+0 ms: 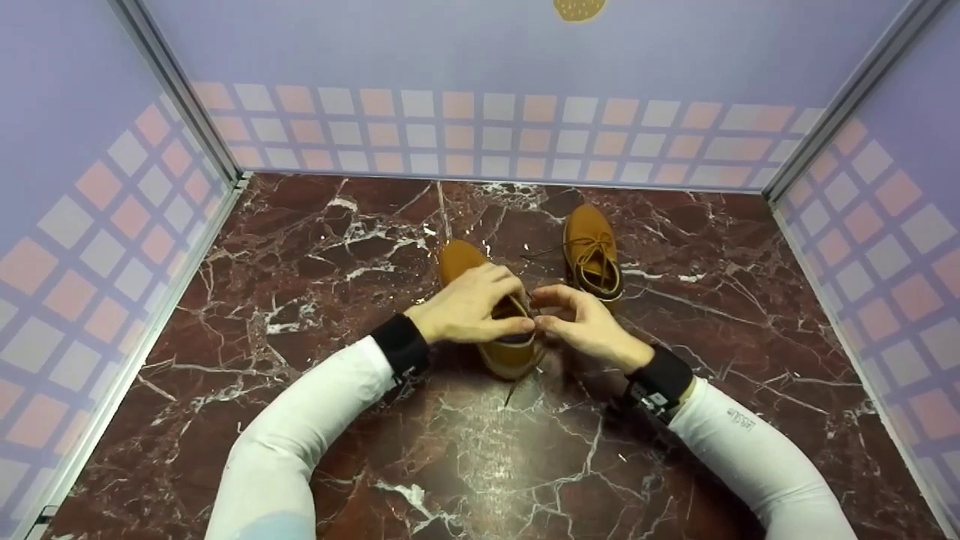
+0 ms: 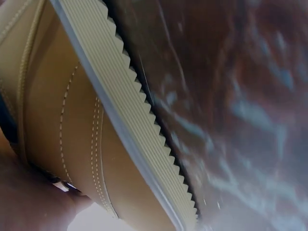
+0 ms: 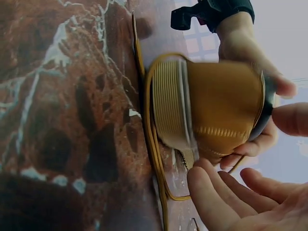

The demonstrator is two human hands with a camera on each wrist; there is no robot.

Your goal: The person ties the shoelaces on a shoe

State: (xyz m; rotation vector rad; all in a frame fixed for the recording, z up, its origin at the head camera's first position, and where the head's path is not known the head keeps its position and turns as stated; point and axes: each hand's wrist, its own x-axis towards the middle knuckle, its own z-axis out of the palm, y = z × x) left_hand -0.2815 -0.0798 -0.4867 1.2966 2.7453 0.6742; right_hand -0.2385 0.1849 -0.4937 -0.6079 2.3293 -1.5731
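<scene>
A tan lace-up shoe (image 1: 510,360) stands on the marbled surface, its heel toward me. My left hand (image 1: 476,304) arches over the shoe's opening, where a taut shoelace (image 1: 512,306) runs to its thumb and fingers. They appear to pinch the lace; the grip itself is partly hidden. My right hand (image 1: 589,330) reaches in from the right, fingertips close to the left thumb. The right wrist view shows its thumb (image 3: 291,118) apart from its half-bent fingers, beside the shoe heel (image 3: 221,103). A loose lace loop (image 3: 150,130) hangs round the sole and passes behind those fingers.
The matching tan shoe (image 1: 592,247), with its lace tied across, stands farther back to the right. Lilac walls with pink and white squares (image 1: 457,135) enclose the back and both sides of the dark red marbled surface (image 1: 337,420).
</scene>
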